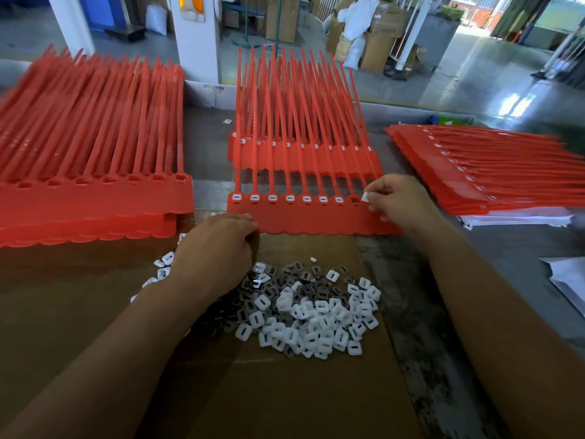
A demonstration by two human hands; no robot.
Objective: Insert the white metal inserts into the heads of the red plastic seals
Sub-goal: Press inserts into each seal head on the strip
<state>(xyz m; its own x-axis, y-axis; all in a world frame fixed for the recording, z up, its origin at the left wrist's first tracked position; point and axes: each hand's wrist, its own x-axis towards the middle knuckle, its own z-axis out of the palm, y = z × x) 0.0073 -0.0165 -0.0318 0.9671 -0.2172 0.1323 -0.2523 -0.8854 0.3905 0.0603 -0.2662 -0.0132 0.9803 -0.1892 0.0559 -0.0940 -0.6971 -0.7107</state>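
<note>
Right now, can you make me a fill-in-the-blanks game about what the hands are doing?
1. The right hand pinches one white ____.
2. The pile of inserts lies on brown ____.
3. The left hand holds the strip of seals at its ____ end.
Missing words: insert; cardboard; left.

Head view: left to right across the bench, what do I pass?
First the stack of unfilled red seals → left hand → strip being filled → white insert pinched by right hand → stack of filled seals.
</note>
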